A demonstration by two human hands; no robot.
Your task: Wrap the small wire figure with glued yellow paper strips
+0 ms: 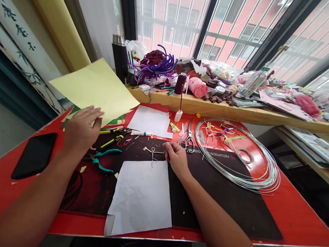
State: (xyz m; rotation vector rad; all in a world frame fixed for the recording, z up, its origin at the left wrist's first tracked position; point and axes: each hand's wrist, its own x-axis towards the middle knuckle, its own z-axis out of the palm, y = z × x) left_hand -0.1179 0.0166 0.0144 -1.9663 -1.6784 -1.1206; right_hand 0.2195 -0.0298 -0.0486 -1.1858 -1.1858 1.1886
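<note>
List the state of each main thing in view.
Yellow paper: unfolded, left hand against it
Wire figure: twisted, right hand pinching one end
Near white paper: corner curled
Phone: screen dark
Teal pliers: handles spread
Silver wire: coiled
Flask: upright, lid on
Scissors: lying down, opening unclear

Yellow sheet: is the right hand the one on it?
No, the left hand is on the yellow sheet, while the right hand is at the small wire figure.

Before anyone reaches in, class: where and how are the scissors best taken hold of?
The scissors are probably best gripped by their dark handle loops, coming from the near side: the loops face the camera wearer, while the blades point away.
</note>
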